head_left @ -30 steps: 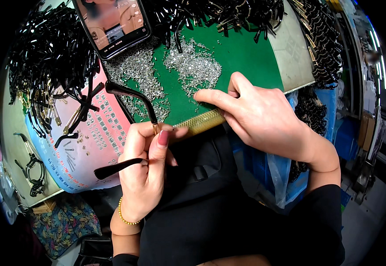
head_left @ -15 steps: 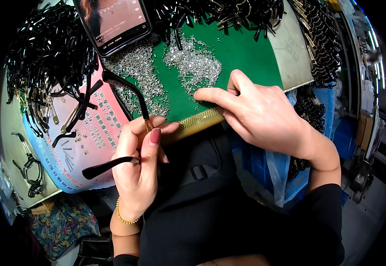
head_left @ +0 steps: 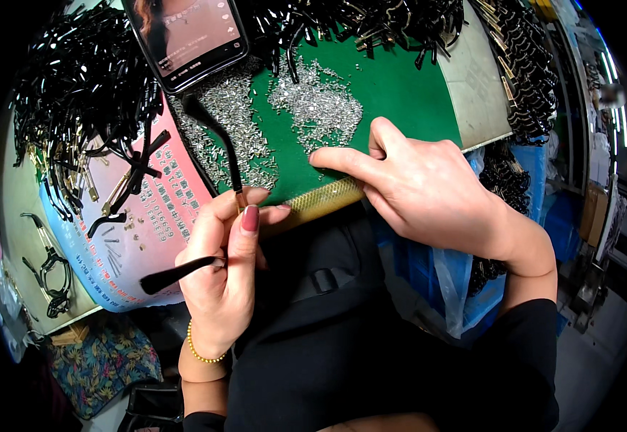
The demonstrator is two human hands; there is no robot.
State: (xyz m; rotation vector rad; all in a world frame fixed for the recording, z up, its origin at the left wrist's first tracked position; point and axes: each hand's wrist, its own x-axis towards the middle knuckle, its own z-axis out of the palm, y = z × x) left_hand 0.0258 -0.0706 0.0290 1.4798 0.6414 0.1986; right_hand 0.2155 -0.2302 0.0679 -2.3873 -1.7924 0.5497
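Observation:
My left hand (head_left: 223,273) pinches two thin black eyeglass arms: one (head_left: 216,140) rises from my fingertips toward the phone, the other (head_left: 173,273) sticks out to the left below my thumb. My right hand (head_left: 429,187) rests on the green mat (head_left: 400,93), its forefinger stretched left onto the edge of a heap of tiny silver screws (head_left: 317,108). A second scatter of screws (head_left: 238,122) lies beside the raised arm. A yellowish textured strip (head_left: 324,198) runs along the mat's near edge between my hands.
A phone (head_left: 187,36) with a lit screen lies at the top. A big pile of black eyeglass arms (head_left: 83,86) covers the left, more (head_left: 371,18) line the back and right. A pink and blue printed sheet (head_left: 141,216) lies left, with black frames (head_left: 51,270) near its edge.
My left hand has swung the upper black arm up toward the phone and shifted slightly right. My right forefinger stays at the screw heap.

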